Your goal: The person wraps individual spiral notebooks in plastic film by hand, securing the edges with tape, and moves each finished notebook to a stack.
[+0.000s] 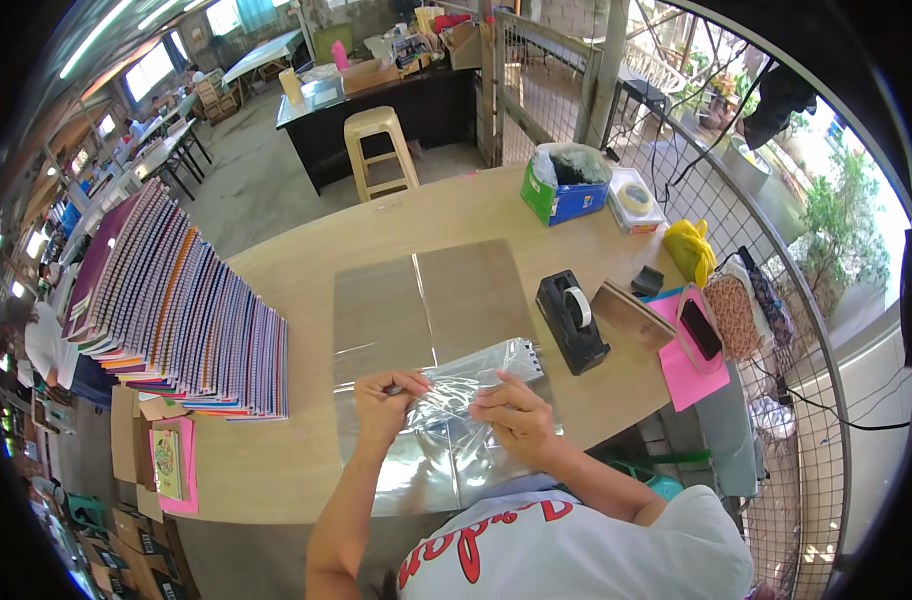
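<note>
Head view: the left hand pinches crumpled clear plastic between thumb and curled fingers; the right hand bends over its other side, how tightly I cannot tell. The plastic is over a flat transparent sheet on the table, left of the black tape dispenser.

Notebooks left on table, plastic sheet centre, tape dispenser right, box behind it

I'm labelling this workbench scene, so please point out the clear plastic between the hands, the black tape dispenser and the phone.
Clear plastic (448,400): head view, on its crinkled, shiny middle.
Black tape dispenser (578,342): head view, on its body.
Phone (702,331): head view, on its dark face.
</note>
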`<action>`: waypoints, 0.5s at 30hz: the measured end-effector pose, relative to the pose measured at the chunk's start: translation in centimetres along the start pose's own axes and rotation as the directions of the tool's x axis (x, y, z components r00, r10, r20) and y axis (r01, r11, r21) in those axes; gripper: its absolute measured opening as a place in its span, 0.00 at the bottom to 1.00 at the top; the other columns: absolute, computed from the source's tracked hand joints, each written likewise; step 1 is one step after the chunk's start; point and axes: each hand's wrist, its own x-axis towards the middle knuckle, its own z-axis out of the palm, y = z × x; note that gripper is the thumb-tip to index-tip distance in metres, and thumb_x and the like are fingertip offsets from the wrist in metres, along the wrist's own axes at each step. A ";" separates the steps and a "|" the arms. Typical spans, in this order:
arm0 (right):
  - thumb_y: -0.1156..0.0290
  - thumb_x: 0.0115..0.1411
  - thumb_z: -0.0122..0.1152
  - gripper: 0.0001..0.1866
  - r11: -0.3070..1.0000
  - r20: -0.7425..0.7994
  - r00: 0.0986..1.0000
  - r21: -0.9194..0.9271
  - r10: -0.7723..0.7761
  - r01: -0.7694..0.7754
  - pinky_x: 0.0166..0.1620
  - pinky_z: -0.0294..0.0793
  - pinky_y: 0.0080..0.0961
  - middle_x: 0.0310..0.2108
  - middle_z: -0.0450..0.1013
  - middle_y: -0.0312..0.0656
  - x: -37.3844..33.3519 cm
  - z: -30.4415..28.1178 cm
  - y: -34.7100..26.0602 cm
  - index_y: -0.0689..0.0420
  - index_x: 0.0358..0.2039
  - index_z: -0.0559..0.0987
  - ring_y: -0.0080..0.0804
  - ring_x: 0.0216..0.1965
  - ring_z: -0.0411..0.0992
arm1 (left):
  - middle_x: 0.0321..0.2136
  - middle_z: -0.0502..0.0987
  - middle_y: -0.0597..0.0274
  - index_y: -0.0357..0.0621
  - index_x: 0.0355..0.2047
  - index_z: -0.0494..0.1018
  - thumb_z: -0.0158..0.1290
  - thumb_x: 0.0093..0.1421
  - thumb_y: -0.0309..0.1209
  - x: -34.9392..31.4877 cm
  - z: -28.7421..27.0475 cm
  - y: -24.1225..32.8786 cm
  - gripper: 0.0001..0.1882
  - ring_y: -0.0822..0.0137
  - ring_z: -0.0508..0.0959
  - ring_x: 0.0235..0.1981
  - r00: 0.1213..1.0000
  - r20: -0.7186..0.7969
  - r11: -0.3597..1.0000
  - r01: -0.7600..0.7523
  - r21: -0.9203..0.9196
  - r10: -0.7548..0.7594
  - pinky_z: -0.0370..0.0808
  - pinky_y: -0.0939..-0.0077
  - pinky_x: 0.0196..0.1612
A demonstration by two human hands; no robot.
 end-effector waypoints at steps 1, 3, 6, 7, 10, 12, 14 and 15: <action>0.85 0.46 0.67 0.13 1.000 0.001 1.000 0.003 0.004 -0.004 0.59 0.72 0.43 0.33 0.77 0.33 -0.2 0.0 0.2 0.52 0.31 0.85 0.30 0.41 0.77 | 0.26 0.82 0.53 0.33 0.19 0.79 0.57 0.45 0.10 0.0 -0.2 -0.1 0.07 0.64 0.81 0.32 1.000 -0.002 1.000 0.004 0.002 -0.004 0.76 0.69 0.50; 0.85 0.45 0.67 0.13 0.996 0.107 0.991 -0.029 -0.075 0.078 0.58 0.72 0.41 0.33 0.77 0.33 -0.1 0.0 0.8 0.54 0.31 0.84 0.31 0.41 0.77 | 0.38 0.82 0.50 0.34 0.33 0.81 0.58 0.47 0.12 0.1 -0.9 0.3 0.12 0.64 0.80 0.42 0.991 0.008 0.984 0.128 0.124 -0.130 0.73 0.66 0.56; 0.85 0.45 0.67 0.13 0.986 0.186 0.975 -0.088 -0.122 0.140 0.58 0.73 0.40 0.34 0.77 0.34 0.1 -0.9 1.1 0.55 0.32 0.83 0.31 0.41 0.77 | 0.55 0.74 0.51 0.39 0.51 0.76 0.61 0.48 0.17 0.9 -2.0 3.4 0.26 0.61 0.75 0.54 0.949 0.314 0.938 -0.078 0.336 -0.034 0.71 0.63 0.58; 0.85 0.45 0.67 0.13 0.987 0.186 0.975 -0.078 -0.124 0.141 0.58 0.73 0.40 0.34 0.77 0.34 -0.1 -1.1 1.4 0.55 0.32 0.83 0.31 0.41 0.77 | 0.55 0.74 0.51 0.39 0.51 0.76 0.61 0.48 0.17 0.0 -1.6 4.4 0.26 0.61 0.75 0.54 0.951 0.306 0.937 -0.074 0.342 -0.037 0.71 0.63 0.58; 0.85 0.44 0.66 0.14 0.989 0.183 0.975 -0.049 -0.128 0.139 0.59 0.72 0.39 0.34 0.77 0.34 -0.7 -1.0 2.1 0.54 0.32 0.84 0.32 0.42 0.77 | 0.63 0.65 0.55 0.44 0.60 0.68 0.65 0.50 0.26 -2.1 0.4 5.7 0.35 0.57 0.68 0.63 0.816 0.494 0.278 -0.570 0.773 0.299 0.69 0.58 0.61; 0.84 0.47 0.67 0.14 0.994 0.177 0.980 0.086 -0.087 0.072 0.61 0.69 0.41 0.36 0.78 0.34 -0.3 -1.0 2.9 0.53 0.34 0.86 0.32 0.44 0.78 | 0.62 0.66 0.52 0.44 0.59 0.69 0.66 0.49 0.29 -2.6 0.5 3.8 0.35 0.52 0.68 0.63 0.737 0.643 0.165 -0.675 0.719 0.210 0.67 0.57 0.63; 0.84 0.47 0.67 0.15 0.989 0.195 0.974 0.104 -0.119 0.100 0.61 0.69 0.40 0.36 0.78 0.34 -0.1 -1.2 3.2 0.52 0.35 0.86 0.32 0.45 0.77 | 0.60 0.69 0.55 0.45 0.58 0.71 0.66 0.49 0.31 -3.0 0.2 2.7 0.34 0.53 0.68 0.62 0.738 0.636 0.165 -0.673 0.721 0.227 0.66 0.56 0.64; 0.84 0.47 0.67 0.15 0.986 0.210 0.967 0.117 -0.142 0.119 0.61 0.69 0.40 0.36 0.79 0.34 -0.1 -1.2 3.3 0.52 0.35 0.86 0.32 0.45 0.77 | 0.59 0.71 0.56 0.45 0.57 0.72 0.66 0.49 0.29 -3.1 0.0 2.3 0.32 0.54 0.69 0.62 0.713 0.637 0.131 -0.690 0.712 0.293 0.66 0.57 0.63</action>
